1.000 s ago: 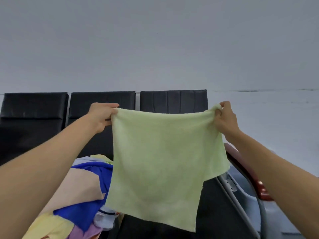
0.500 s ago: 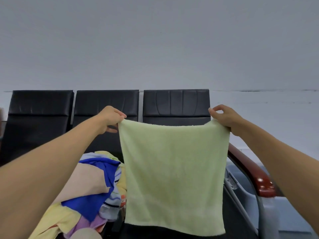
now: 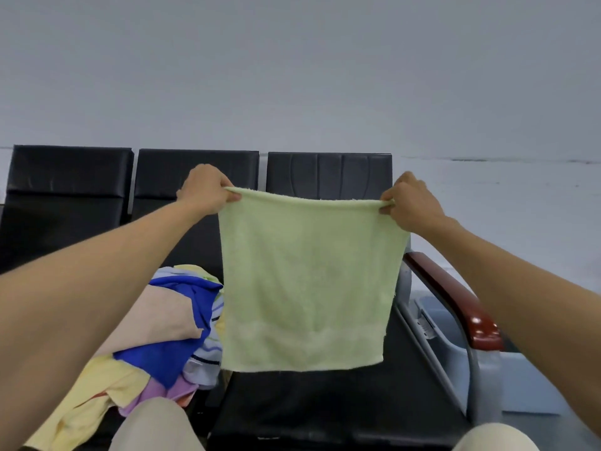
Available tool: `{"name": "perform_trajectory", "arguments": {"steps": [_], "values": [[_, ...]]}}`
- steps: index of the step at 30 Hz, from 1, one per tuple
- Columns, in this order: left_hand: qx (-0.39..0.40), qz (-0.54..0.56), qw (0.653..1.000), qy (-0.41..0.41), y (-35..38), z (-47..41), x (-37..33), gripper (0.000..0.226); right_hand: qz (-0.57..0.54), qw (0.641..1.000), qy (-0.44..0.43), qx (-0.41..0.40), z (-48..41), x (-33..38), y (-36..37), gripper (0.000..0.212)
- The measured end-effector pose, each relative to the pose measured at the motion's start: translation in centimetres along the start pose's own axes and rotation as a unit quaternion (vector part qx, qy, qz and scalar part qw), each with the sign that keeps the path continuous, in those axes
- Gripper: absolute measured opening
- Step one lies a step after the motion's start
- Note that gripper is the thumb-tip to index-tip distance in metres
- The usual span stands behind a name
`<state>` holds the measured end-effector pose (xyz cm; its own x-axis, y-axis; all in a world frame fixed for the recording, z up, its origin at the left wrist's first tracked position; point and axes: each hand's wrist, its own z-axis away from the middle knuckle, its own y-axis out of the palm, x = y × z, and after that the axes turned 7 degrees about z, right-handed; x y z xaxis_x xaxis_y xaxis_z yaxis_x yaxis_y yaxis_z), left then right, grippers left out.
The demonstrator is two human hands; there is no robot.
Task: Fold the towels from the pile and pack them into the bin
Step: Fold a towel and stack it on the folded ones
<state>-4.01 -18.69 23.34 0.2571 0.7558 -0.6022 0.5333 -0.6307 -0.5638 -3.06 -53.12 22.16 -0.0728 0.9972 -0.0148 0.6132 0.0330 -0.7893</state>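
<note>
- Head view: pale green towel (image 3: 309, 281) held up in the air, spread flat and facing the camera, in front of the right-most black seat (image 3: 325, 405) and clear of its cushion.
- Left hand (image 3: 206, 190): fingers curled, pinching the towel's top left corner.
- Right hand (image 3: 411, 203): fingers curled, pinching the top right corner.
- Top edge stretched between the two hands, sagging slightly at mid-span. Lower edge hanging free, with a paler woven band just above it.
- Pile (image 3: 182, 353) of unfolded towels on the middle seat, left of the hanging towel.
- Pile contents: blue towel (image 3: 185, 294) and beige towel (image 3: 162, 320) uppermost, striped towel (image 3: 208, 353) beneath, yellow towel (image 3: 107, 382) and lilac towel (image 3: 156, 393) at the near edge.
- Left edge of the green towel overlapping the pile in view; contact not determinable.
- Bin (image 3: 527, 388): pale blue-grey, on the floor right of the seat row, beyond the red-brown armrest (image 3: 455, 297). Interior largely hidden by armrest and right forearm; contents not determinable.
- Three black seat backs against a plain grey wall (image 3: 292, 76).
- Knees in beige trousers (image 3: 153, 424) at the bottom edge.
</note>
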Motion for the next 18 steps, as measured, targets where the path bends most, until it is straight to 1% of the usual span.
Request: {"name": "perform_trajectory", "arguments": {"steps": [2,4,7,9,10,13,16,18], "values": [[-0.007,0.001,1.0,0.009,-0.2,0.0,-0.1,0.026,0.06,0.998,-0.007,-0.016,-0.2,0.2,-0.2,0.019],[-0.019,0.005,0.999,0.025,-0.2,0.0,0.0,0.025,0.073,0.996,-0.012,-0.041,-0.1,0.4,-0.3,0.018],[-0.032,0.031,0.999,0.021,0.1,0.2,0.3,0.021,0.076,0.996,-0.009,-0.039,0.2,0.5,0.1,0.032],[-0.022,0.034,0.999,0.014,0.3,0.3,0.7,0.021,0.095,0.995,-0.018,-0.021,0.4,0.6,0.5,0.041],[-0.012,0.024,1.0,0.016,0.4,0.4,0.8,0.022,0.1,0.995,-0.022,-0.018,0.5,0.6,0.7,0.041],[0.013,-0.004,1.0,0.025,0.5,0.6,1.3,0.023,0.087,0.996,-0.014,-0.019,0.4,0.5,1.2,0.034],[0.019,0.019,1.0,0.013,0.3,0.6,1.6,0.02,0.049,0.999,0.003,-0.004,0.3,0.4,1.2,0.024],[0.04,0.044,0.998,-0.007,0.2,0.9,1.7,0.017,0.013,1.0,0.016,0.021,0.3,0.4,0.8,0.02]]}}
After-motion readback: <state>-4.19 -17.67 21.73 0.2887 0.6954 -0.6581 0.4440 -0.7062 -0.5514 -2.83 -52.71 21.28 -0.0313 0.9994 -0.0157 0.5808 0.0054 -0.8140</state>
